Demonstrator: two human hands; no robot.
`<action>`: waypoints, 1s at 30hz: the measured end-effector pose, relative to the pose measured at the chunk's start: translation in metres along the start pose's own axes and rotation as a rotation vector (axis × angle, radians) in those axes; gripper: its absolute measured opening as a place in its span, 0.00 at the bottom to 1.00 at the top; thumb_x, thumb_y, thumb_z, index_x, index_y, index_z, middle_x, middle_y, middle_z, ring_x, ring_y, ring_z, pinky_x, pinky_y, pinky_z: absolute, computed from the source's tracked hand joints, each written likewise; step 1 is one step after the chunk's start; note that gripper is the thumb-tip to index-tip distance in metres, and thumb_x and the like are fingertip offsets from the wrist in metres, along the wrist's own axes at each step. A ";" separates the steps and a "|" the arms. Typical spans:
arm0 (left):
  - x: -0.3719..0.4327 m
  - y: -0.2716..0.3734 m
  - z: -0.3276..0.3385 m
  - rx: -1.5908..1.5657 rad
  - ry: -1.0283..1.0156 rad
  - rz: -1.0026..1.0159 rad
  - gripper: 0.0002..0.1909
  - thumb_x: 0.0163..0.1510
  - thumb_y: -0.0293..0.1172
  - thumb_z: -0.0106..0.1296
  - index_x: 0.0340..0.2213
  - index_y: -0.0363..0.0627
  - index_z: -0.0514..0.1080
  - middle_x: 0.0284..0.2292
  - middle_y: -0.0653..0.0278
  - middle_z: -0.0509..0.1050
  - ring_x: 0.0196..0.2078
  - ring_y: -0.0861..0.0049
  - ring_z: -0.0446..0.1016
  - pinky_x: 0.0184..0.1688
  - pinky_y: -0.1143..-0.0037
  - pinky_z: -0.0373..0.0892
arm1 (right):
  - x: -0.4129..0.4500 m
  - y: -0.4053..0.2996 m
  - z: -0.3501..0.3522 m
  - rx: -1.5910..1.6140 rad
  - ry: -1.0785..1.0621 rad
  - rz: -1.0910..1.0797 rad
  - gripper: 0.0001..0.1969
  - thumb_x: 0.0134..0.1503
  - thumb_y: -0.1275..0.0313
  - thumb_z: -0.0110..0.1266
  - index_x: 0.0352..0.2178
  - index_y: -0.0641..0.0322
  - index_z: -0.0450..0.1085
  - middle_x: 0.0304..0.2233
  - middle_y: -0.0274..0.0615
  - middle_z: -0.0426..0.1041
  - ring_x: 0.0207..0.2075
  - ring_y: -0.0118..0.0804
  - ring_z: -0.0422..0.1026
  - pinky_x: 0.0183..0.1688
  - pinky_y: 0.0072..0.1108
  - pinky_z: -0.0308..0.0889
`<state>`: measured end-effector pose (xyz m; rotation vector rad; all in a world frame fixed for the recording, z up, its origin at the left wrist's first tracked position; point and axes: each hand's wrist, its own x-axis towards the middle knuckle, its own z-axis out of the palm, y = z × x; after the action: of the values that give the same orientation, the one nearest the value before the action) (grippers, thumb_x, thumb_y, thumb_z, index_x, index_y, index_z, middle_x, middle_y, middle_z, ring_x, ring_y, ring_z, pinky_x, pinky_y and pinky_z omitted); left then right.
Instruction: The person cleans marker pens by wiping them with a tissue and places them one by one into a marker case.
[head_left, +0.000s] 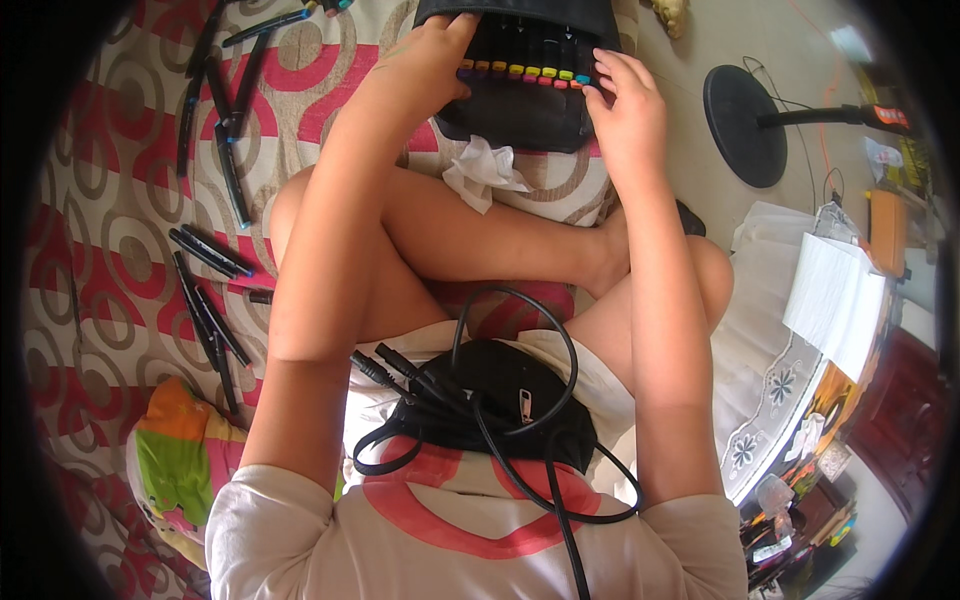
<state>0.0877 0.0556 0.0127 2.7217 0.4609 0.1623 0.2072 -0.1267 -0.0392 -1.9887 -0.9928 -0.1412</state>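
A black zippered case lies beyond my crossed legs, its top flap raised. Inside stand marker pens in rows, their coloured ends facing me. My left hand is at the case's left edge, some fingertips inside the opening and the thumb near the end markers. At the right edge, my right hand has its fingers apart, with the thumb beside the last markers. Whether either hand grips the case or a marker cannot be told. A crumpled white tissue lies just below the case.
Loose black markers are scattered on the patterned cloth to the left. A black pouch with looped cables sits in my lap. Right of me are a round black stand base on the floor and a table with a lace-edged cloth.
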 end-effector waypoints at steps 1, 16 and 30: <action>-0.004 0.000 0.000 0.000 0.017 0.065 0.30 0.35 0.26 0.57 0.42 0.32 0.60 0.37 0.42 0.66 0.42 0.51 0.66 0.43 0.66 0.65 | 0.000 0.000 -0.001 0.010 0.006 0.003 0.17 0.44 0.81 0.52 0.39 0.65 0.66 0.40 0.44 0.67 0.38 0.45 0.69 0.41 0.26 0.66; -0.037 -0.020 -0.020 -0.207 0.203 0.092 0.26 0.42 0.22 0.54 0.46 0.44 0.64 0.39 0.55 0.72 0.42 0.67 0.71 0.43 0.74 0.67 | 0.003 -0.007 0.003 -0.015 0.026 0.050 0.13 0.42 0.81 0.54 0.33 0.65 0.69 0.32 0.42 0.70 0.31 0.39 0.71 0.35 0.24 0.67; -0.034 -0.024 -0.017 -0.361 0.188 0.007 0.23 0.42 0.22 0.55 0.43 0.41 0.65 0.36 0.56 0.73 0.40 0.71 0.72 0.44 0.75 0.67 | 0.000 -0.003 0.000 0.084 -0.017 0.157 0.17 0.43 0.84 0.53 0.38 0.66 0.68 0.35 0.44 0.70 0.36 0.36 0.71 0.41 0.21 0.67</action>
<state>0.0454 0.0714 0.0177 2.3632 0.4270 0.4603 0.2049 -0.1260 -0.0369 -1.9841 -0.8359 0.0037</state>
